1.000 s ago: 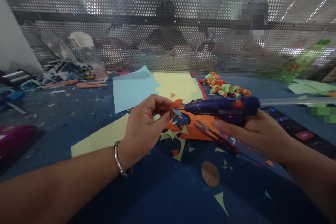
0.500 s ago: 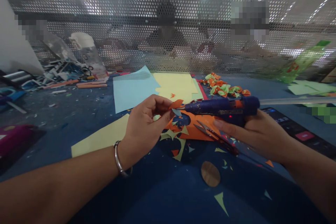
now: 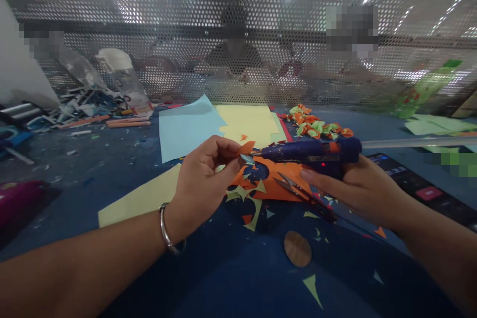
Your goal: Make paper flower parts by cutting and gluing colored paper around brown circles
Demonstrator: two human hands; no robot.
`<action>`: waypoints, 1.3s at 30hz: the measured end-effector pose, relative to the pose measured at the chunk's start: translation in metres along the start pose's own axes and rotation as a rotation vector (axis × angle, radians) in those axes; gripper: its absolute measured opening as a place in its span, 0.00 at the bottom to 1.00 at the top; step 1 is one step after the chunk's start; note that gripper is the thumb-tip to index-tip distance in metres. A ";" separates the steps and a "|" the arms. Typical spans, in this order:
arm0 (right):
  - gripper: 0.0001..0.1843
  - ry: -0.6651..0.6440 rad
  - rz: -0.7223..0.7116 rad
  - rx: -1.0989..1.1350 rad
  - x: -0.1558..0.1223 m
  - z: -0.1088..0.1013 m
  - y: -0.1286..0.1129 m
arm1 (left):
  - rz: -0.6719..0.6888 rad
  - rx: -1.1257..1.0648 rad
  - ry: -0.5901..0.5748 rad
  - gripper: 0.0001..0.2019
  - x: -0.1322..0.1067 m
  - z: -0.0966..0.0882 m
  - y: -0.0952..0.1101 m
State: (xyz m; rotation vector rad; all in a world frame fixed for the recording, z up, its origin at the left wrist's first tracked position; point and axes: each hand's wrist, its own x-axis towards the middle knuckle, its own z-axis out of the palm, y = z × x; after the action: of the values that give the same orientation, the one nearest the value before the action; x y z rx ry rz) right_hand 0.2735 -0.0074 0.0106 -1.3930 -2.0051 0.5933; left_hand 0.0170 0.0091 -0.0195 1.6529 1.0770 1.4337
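Between thumb and fingers, my left hand (image 3: pixel 208 169) pinches a small folded paper piece (image 3: pixel 246 148), orange above with a light blue part below. My right hand (image 3: pixel 357 186) is wrapped round a blue hot glue gun (image 3: pixel 309 153), its red light on and a clear glue stick (image 3: pixel 417 143) jutting from the back. The gun points left, its nozzle at the paper piece; whether they touch I cannot tell. Beneath lie scissors (image 3: pixel 301 194) on a cut orange sheet (image 3: pixel 276 186), among yellow-green paper scraps (image 3: pixel 242 193). A brown oval disc (image 3: pixel 297 248) rests nearer me.
Behind the hands are a light blue sheet (image 3: pixel 186 129), a yellow sheet (image 3: pixel 246 121) and a pile of orange and green paper pieces (image 3: pixel 320 126). A phone (image 3: pixel 425 186) lies at right. Bottles (image 3: pixel 128 82) stand before a perforated metal screen (image 3: pixel 171 25), with people visible beyond it.
The paper piece has tilted slightly in my left fingers, and more of its blue part shows by the nozzle. Both hands keep their hold; the whole view has shifted a little.
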 end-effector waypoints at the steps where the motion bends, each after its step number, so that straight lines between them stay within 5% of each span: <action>1: 0.22 -0.011 -0.006 0.008 0.000 0.000 0.000 | 0.005 -0.001 0.005 0.06 0.000 0.000 0.000; 7: 0.26 0.020 -0.084 -0.049 0.007 -0.007 0.001 | -0.051 -0.039 0.017 0.05 0.002 0.001 -0.008; 17: 0.17 0.017 0.426 0.458 0.025 -0.011 0.022 | -0.320 -0.364 -0.095 0.09 0.004 0.007 -0.006; 22: 0.15 -0.120 0.558 0.434 0.033 -0.008 0.035 | -0.425 -0.432 -0.137 0.09 0.003 0.007 -0.003; 26: 0.20 -0.109 0.555 0.331 0.035 -0.005 0.047 | -0.509 -0.493 -0.143 0.10 0.002 0.006 -0.001; 33: 0.21 0.131 0.373 -0.093 0.034 -0.019 0.051 | -0.594 -0.581 -0.153 0.10 -0.001 0.007 0.004; 35: 0.17 0.286 0.147 -0.390 0.027 -0.014 0.039 | -0.614 -0.601 -0.149 0.10 -0.001 0.008 0.004; 39: 0.15 0.178 -0.227 -0.323 0.007 0.009 0.006 | -0.634 -0.593 -0.174 0.10 -0.005 0.010 0.007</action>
State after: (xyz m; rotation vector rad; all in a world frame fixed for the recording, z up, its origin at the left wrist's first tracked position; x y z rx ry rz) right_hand 0.2692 0.0013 0.0015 -1.3176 -2.1370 0.0431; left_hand 0.0272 0.0018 -0.0172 0.8824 0.8525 1.0223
